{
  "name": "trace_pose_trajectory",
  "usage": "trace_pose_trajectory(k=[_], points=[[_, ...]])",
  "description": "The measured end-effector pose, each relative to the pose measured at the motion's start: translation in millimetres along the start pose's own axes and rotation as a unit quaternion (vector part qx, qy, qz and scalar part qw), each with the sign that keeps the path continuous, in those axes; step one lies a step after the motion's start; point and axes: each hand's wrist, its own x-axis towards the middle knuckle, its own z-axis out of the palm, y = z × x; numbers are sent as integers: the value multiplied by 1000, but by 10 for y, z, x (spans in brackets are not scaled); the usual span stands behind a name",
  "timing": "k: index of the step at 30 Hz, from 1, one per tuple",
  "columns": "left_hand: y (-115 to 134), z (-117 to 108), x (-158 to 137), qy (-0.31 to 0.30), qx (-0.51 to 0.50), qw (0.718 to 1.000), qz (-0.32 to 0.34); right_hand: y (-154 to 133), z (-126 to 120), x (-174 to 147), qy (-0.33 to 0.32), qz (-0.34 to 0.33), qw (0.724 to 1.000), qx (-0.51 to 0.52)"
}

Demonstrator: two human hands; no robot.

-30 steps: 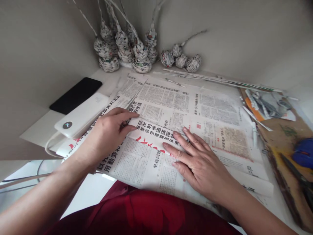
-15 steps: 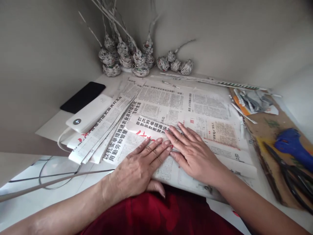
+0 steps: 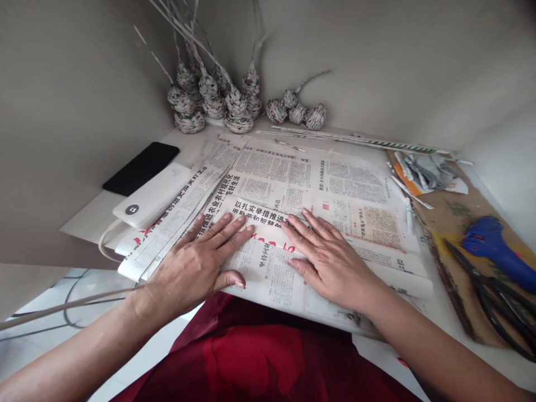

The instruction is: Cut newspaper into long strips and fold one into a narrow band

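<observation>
A newspaper sheet (image 3: 272,178) lies spread on the table in front of me, with a folded strip (image 3: 259,215) of it turned over near the front edge. My left hand (image 3: 196,262) rests flat on the left end of this fold, fingers spread. Palm down, my right hand (image 3: 326,257) presses on the fold's right part, its fingers stretched out and slightly apart. Between the two hands, large black print and red characters show. Several cut newspaper strips (image 3: 167,223) lie stacked to the left, partly under my left hand and forearm.
Woven paper gourds (image 3: 238,109) and small woven balls (image 3: 316,116) stand along the back wall. Thin paper rods (image 3: 355,139) lie behind the newspaper. On the left are a black phone (image 3: 140,167) and white power bank (image 3: 153,195); on the right, scissors (image 3: 489,296) and a blue glue gun (image 3: 498,248) on cardboard.
My left hand has slid left along the fold, away from my right hand, uncovering print and red characters between them. My right hand has stayed nearly in place.
</observation>
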Motion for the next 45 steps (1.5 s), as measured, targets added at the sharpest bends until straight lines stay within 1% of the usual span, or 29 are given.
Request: trace_pose_trajectory(k=[4,9,12,15,17,19,22,24,27,30,33,36,38,40,42,45], points=[[-23,31,-23,-20,-2,999,-28,-15,-12,8,-5,6,1000,1],[-3,57,-30,-17,11,999,-38,-30,-42,10,-11,21,999,23],[64,47,6,-4,25,999,-29,-11,-63,7,6,38,997,67],[189,53,76,35,45,998,-18,-2,-67,14,31,48,992,111],[288,87,129,68,50,996,1,-26,-55,28,46,65,990,120],[384,149,178,87,39,994,47,-77,-37,48,48,82,990,105],[499,270,231,99,12,988,117,-169,-10,86,41,118,989,78],[546,333,248,108,2,986,127,-209,-3,101,32,137,988,70],[567,349,248,106,0,988,109,-212,-25,65,17,161,984,73],[539,285,237,81,0,992,95,-153,-74,-94,3,196,978,78],[446,211,224,48,3,996,76,-61,-101,-382,-3,236,970,60],[276,166,188,31,2,999,34,29,-82,-732,18,270,962,39],[146,148,149,27,0,1000,8,76,-57,-945,53,274,960,28],[43,138,112,20,0,1000,-6,110,-36,-1109,74,278,957,21],[-10,132,89,15,3,1000,-14,134,-23,-1210,84,286,954,15],[1,123,93,12,4,999,-30,160,-18,-1266,89,293,952,15]])
